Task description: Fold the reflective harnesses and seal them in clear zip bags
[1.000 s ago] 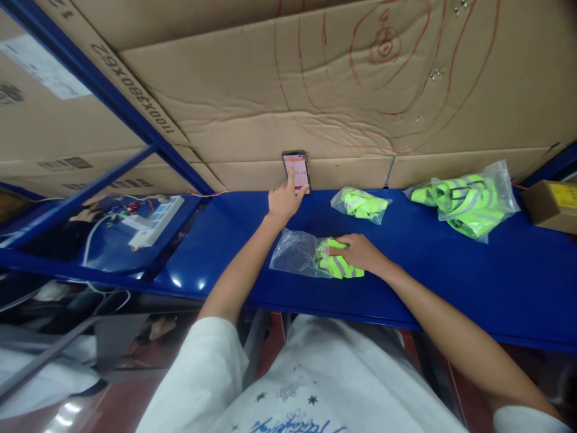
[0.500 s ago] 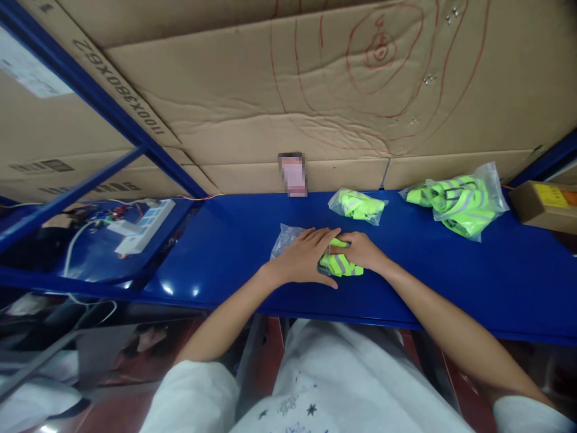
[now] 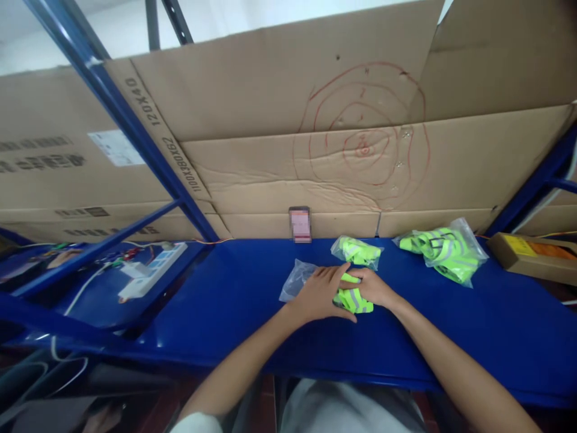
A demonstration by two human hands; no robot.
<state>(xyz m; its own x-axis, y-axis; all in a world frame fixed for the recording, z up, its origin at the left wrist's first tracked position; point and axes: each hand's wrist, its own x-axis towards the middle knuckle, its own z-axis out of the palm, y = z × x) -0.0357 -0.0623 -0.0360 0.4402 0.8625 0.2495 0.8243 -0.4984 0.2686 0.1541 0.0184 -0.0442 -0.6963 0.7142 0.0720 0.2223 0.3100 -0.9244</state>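
A folded neon yellow-green reflective vest [image 3: 357, 302] with grey stripes lies on the blue shelf in front of me, partly under my hands. My left hand [image 3: 319, 296] lies palm down over its left part and the mouth of a clear plastic bag [image 3: 294, 282], fingers stretched and thumb apart. From the other side, my right hand [image 3: 372, 288] grips the vest's upper edge, its fingertips partly hidden by the left hand. How much of the vest is inside the bag cannot be seen.
Behind are a small bagged vest [image 3: 359, 251] and a larger bagged vest [image 3: 444, 249]. A phone [image 3: 300, 225] leans against the cardboard wall [image 3: 252, 162]. A power strip [image 3: 153, 273] sits left beyond the blue post; a cardboard box [image 3: 536, 260] stands right.
My view has tilted up, so the shelf sits lower and more of the cardboard shows. Both hands stay at the vest and bag, with little visible change in their hold.
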